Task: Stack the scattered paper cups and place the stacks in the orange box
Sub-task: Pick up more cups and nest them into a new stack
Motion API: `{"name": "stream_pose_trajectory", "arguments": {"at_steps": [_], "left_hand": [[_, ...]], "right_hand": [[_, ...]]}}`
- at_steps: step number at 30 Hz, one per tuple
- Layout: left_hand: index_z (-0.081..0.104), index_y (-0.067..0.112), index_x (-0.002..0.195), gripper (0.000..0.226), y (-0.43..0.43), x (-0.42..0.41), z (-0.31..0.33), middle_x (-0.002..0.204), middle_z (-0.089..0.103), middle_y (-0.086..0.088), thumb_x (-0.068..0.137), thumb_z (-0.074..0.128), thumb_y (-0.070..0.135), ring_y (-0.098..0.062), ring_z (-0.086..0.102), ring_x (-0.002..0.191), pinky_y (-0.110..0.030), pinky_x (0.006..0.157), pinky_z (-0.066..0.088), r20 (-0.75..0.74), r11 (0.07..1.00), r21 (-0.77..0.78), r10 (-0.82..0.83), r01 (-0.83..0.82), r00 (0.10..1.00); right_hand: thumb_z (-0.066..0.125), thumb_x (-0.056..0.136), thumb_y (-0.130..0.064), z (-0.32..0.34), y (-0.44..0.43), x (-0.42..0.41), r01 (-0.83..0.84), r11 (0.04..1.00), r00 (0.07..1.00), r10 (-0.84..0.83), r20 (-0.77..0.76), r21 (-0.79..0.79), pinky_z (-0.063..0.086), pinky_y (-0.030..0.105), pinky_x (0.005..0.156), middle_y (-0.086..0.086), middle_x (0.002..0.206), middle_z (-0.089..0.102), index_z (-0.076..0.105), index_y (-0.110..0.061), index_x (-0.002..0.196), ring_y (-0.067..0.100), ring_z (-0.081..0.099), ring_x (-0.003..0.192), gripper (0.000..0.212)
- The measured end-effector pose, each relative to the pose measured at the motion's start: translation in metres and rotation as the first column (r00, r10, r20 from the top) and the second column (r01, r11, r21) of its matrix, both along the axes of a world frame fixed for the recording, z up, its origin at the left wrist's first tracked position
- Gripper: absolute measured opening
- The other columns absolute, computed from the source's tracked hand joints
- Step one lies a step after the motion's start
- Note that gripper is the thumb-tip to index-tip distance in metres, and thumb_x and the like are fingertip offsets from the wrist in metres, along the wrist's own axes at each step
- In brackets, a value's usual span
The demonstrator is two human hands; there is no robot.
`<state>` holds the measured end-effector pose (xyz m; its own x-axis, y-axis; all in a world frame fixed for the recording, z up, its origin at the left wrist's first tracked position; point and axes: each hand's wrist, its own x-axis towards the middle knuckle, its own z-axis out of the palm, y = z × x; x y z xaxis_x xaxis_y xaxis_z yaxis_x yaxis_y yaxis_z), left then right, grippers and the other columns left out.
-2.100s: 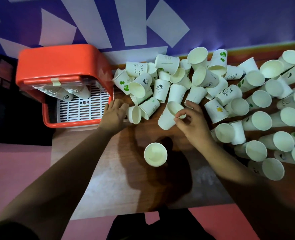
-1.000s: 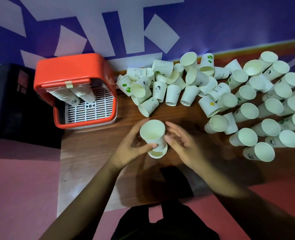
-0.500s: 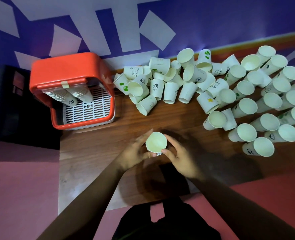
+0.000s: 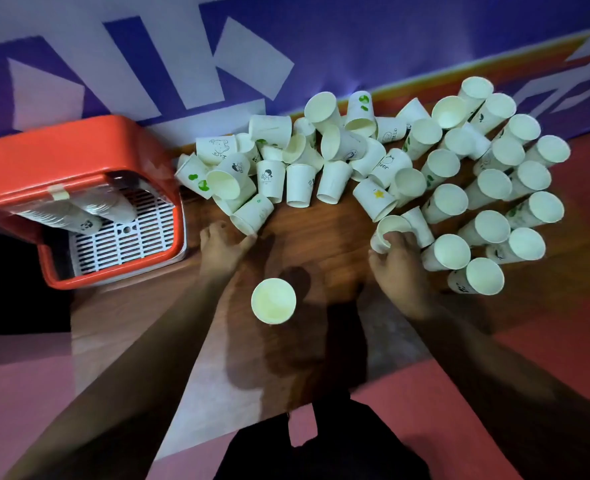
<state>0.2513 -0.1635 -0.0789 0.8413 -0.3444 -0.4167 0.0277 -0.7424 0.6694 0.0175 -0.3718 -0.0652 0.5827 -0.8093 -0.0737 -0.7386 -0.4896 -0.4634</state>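
A short stack of white paper cups [image 4: 273, 301] stands upright, mouth up, on the wooden table [image 4: 314, 233] between my arms. My left hand [image 4: 221, 247] touches the rim of a cup lying on its side [image 4: 252, 213] at the near left edge of the pile. My right hand [image 4: 396, 268] has its fingers around another lying cup [image 4: 387, 229]. Many loose cups [image 4: 435, 168] lie scattered across the back and right of the table. The orange box [image 4: 61, 157] stands at the table's left end, with long stacks of cups [image 4: 75, 213] lying inside it.
A white slatted grid [image 4: 127, 233] lines the bottom of the orange box. A purple and white wall banner [image 4: 238, 57] runs right behind the cups. The floor around the table is pink and red, and the table's near edge is close to my legs.
Both hands have let go of the upright stack, which now stands alone. My left hand went out to a cup at the pile's left, my right hand to one on the right.
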Motion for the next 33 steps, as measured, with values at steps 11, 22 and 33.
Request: {"name": "stream_pose_trajectory", "arguments": {"at_steps": [11,22,33], "left_hand": [[0.044,0.002,0.137,0.074,-0.036,0.029,-0.024,0.141,0.047,-0.019,0.08,0.082,0.031,-0.033,0.048,0.13,-0.042,0.107,0.044,0.065,0.99,0.085,-0.118,0.113,0.991],[0.044,0.01,0.131,0.065,-0.021,0.006,-0.017,0.133,0.055,-0.012,0.08,0.078,0.032,-0.026,0.056,0.119,-0.044,0.097,0.051,0.032,0.995,-0.1,-0.021,0.024,0.999],[0.046,0.014,0.117,0.025,0.039,-0.022,0.018,0.119,0.057,-0.01,0.097,0.062,0.014,-0.033,0.061,0.119,-0.05,0.088,0.058,-0.342,0.769,-0.499,0.248,-0.399,0.906]], "right_hand": [[0.056,0.089,-0.01,-0.023,-0.014,0.005,-0.055,0.998,0.968,0.05,-0.245,-0.014,0.046,0.04,0.091,0.017,0.111,0.058,0.069,-0.001,0.101,0.035,0.056,0.105,0.02],[0.062,0.077,-0.024,0.016,0.008,0.006,-0.095,0.995,0.965,0.087,0.248,0.022,0.05,0.044,0.086,0.006,0.102,0.057,0.066,-0.01,0.082,0.028,0.058,0.099,0.016],[0.079,0.074,-0.014,0.073,0.088,0.023,-0.463,0.82,0.841,0.286,0.46,0.335,0.036,0.021,0.102,-0.001,0.139,0.049,0.063,-0.024,0.072,0.004,0.048,0.126,0.018]]}}
